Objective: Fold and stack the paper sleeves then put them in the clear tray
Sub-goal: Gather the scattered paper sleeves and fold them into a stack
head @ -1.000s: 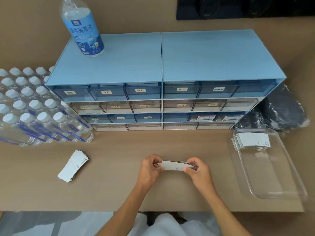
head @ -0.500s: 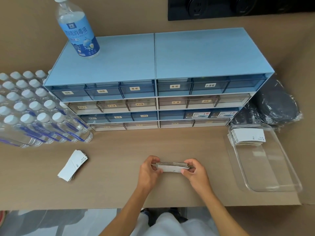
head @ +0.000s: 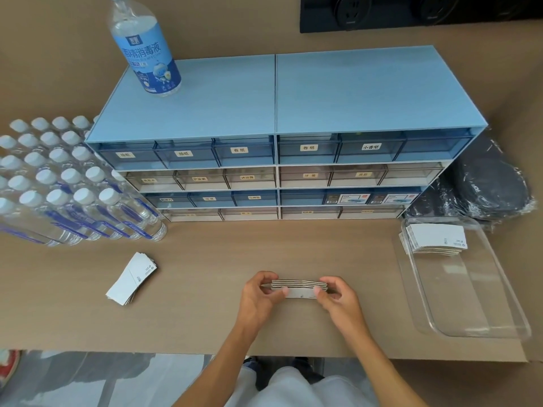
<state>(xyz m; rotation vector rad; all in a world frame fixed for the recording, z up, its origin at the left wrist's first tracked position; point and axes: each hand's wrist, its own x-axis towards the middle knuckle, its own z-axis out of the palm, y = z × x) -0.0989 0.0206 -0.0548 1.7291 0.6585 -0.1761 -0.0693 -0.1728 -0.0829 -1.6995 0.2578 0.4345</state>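
left hand [head: 258, 292] + right hand [head: 338, 295] clamped on sleeve stack [head: 299, 287] | risk: loose pinch fans stack before clear tray [head: 499, 289]

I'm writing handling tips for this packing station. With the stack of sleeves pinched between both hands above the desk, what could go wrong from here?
1. The held stack is gripped only at its ends by the left hand and right hand; its layers could fan out or slip.
2. The clear tray already holds a pile at its far end; a careless drop might knock that pile askew.
3. The loose pile at left might be forgotten.
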